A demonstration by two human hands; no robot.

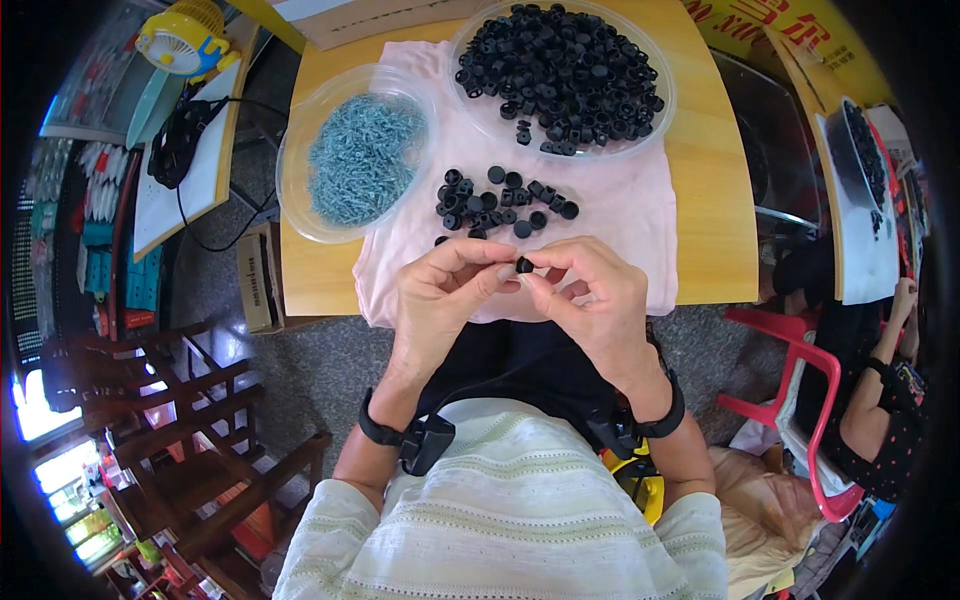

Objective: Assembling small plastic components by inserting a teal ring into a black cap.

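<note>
Over the front edge of the table, my two hands meet at the fingertips. My right hand (602, 300) pinches a small black plastic cap (524, 265) between thumb and forefinger. Thumb and forefinger of my left hand (438, 295) are pressed together right beside the cap; what they hold, if anything, is too small to make out. Just beyond my fingers, several loose black caps (522, 229) lie on a pink cloth (620, 215). To the far left, a clear plastic bowl (289, 205) holds a heap of bluish metal screws (365, 160).
A larger clear bowl (664, 128) piled with black caps (560, 75) stands at the far side of the wooden table (715, 200). A cardboard box (375, 18) sits behind. At the right are a red chair (800, 350) and another person's arm (870, 410); wooden chairs (190, 420) stand left.
</note>
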